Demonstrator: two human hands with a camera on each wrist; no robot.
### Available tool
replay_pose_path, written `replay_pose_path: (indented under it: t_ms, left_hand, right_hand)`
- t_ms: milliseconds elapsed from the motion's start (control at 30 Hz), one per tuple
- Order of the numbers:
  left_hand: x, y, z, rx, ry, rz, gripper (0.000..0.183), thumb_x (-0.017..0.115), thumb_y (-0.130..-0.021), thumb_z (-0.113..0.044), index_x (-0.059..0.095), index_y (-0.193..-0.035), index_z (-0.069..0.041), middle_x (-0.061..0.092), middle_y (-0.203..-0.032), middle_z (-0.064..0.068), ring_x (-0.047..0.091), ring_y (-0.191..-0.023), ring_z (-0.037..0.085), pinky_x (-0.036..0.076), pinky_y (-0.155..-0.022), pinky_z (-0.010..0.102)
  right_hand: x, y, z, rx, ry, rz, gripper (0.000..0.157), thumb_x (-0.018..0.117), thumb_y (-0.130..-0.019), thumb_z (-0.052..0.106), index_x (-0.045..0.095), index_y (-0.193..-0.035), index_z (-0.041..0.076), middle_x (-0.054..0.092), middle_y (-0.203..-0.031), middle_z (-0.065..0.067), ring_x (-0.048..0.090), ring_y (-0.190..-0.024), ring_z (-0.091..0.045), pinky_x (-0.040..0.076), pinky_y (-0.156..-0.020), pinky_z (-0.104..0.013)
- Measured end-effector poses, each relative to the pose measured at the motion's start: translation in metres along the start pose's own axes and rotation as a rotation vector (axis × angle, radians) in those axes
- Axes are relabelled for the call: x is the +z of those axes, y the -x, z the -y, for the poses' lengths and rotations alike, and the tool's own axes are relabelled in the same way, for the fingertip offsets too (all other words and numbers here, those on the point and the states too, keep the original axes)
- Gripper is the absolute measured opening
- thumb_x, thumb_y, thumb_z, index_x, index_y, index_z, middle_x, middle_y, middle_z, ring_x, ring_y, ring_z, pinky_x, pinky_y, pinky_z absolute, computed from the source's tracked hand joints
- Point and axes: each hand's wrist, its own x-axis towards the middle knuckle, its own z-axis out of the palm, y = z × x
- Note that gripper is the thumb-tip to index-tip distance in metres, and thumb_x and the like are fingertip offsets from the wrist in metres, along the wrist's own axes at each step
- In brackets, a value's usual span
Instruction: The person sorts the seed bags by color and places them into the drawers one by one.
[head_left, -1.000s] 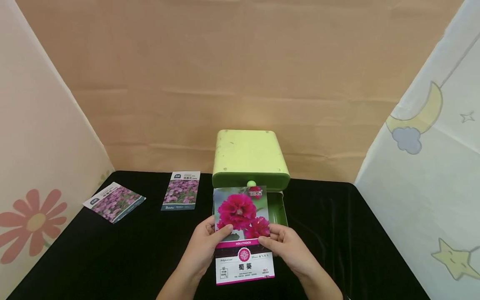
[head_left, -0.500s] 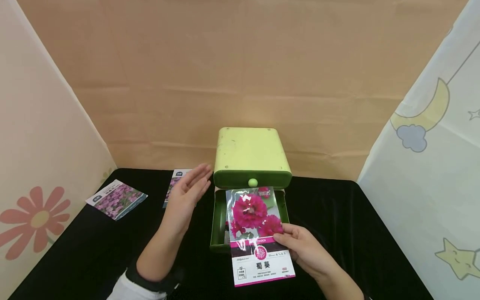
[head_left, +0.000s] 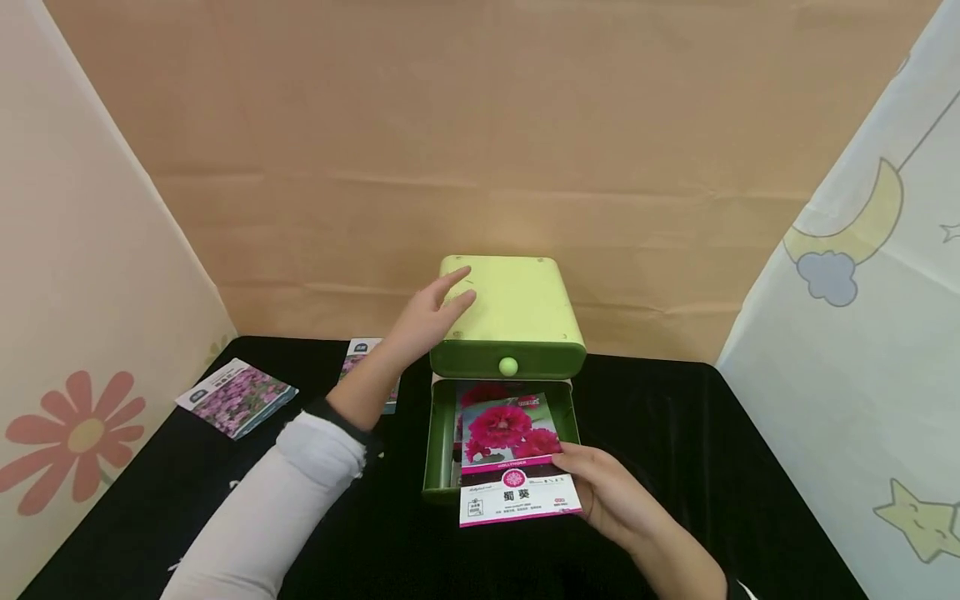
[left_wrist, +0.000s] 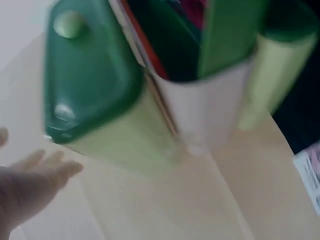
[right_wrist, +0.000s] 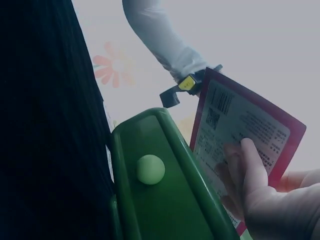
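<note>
My right hand [head_left: 603, 487] pinches the right edge of a hollyhock seed packet [head_left: 517, 442] with pink flowers on it, over the pulled-out lower drawer [head_left: 437, 446] of a small green chest [head_left: 513, 300]. In the right wrist view the packet's printed back [right_wrist: 235, 125] shows, with my fingers [right_wrist: 252, 167] spread against it. A second pink-flowered packet [head_left: 455, 425] lies inside the drawer, mostly hidden. My left hand [head_left: 427, 321] reaches by the chest's top left side, fingers extended, holding nothing. The left wrist view has that hand [left_wrist: 37, 182] beside the chest's upper drawer [left_wrist: 90, 75].
Two purple-flowered seed packets lie on the black cloth [head_left: 360, 533] to the left: one packet [head_left: 238, 400] farther out, another packet [head_left: 360, 354] partly behind my left arm. The upper drawer's round knob [head_left: 508, 367] stands out in front. A brown backdrop [head_left: 480, 150] rises behind.
My left hand has let go of the hollyhock packet and moved up and forward to the chest's top. The right hand has shifted the packet right, tilting its near end upward over the drawer.
</note>
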Motion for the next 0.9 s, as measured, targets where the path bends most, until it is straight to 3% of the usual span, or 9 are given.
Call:
replay_pose_path:
  t_ms: [167, 300, 500, 700, 900]
  left_hand:
    - [0.003, -0.021, 0.004, 0.097, -0.219, 0.146, 0.065, 0.049, -0.101, -0.037, 0.023, -0.155, -0.014, 0.020, -0.162, 0.004, 0.010, -0.151, 0.024, 0.015, -0.121, 0.049]
    - [0.007, -0.035, 0.007, 0.154, -0.354, 0.214, 0.066, 0.050, -0.101, -0.038, 0.023, -0.155, -0.012, 0.017, -0.163, 0.005, 0.003, -0.152, 0.022, 0.009, -0.122, 0.045]
    - [0.017, -0.051, 0.014, 0.218, -0.489, 0.245, 0.066, 0.053, -0.099, -0.035, 0.027, -0.153, -0.008, 0.021, -0.161, 0.011, 0.006, -0.151, 0.028, 0.004, -0.123, 0.042]
    - [0.021, -0.055, 0.014, 0.216, -0.649, 0.253, 0.065, 0.049, -0.099, -0.043, 0.029, -0.153, -0.012, 0.025, -0.160, 0.007, 0.009, -0.151, 0.026, 0.005, -0.123, 0.043]
    - [0.021, -0.054, 0.009, 0.186, -0.735, 0.285, 0.065, 0.042, -0.100, -0.050, 0.027, -0.154, -0.017, 0.022, -0.161, 0.004, 0.007, -0.151, 0.025, 0.004, -0.123, 0.043]
  right_hand:
    - [-0.006, -0.011, 0.006, -0.011, -0.024, 0.070, 0.049, 0.036, -0.105, 0.013, 0.023, -0.143, -0.016, 0.066, -0.116, -0.006, 0.068, -0.103, -0.014, 0.054, -0.090, -0.026]
    - [-0.012, -0.020, 0.010, -0.001, -0.005, 0.063, 0.051, 0.036, -0.105, 0.013, 0.022, -0.142, -0.019, 0.066, -0.115, -0.006, 0.068, -0.102, -0.013, 0.054, -0.090, -0.025]
    - [-0.018, -0.032, 0.010, 0.004, 0.080, 0.008, 0.053, 0.038, -0.104, 0.012, 0.021, -0.141, -0.023, 0.066, -0.111, -0.003, 0.067, -0.100, -0.011, 0.055, -0.087, -0.025]
    - [-0.022, -0.046, 0.006, 0.024, 0.160, -0.056, 0.051, 0.036, -0.103, 0.009, 0.022, -0.140, -0.022, 0.065, -0.109, -0.004, 0.066, -0.098, -0.011, 0.056, -0.084, -0.025]
    - [-0.021, -0.049, 0.007, 0.051, 0.215, -0.112, 0.056, 0.036, -0.102, 0.010, 0.014, -0.146, -0.017, 0.055, -0.128, -0.027, 0.063, -0.108, -0.018, 0.055, -0.089, -0.029]
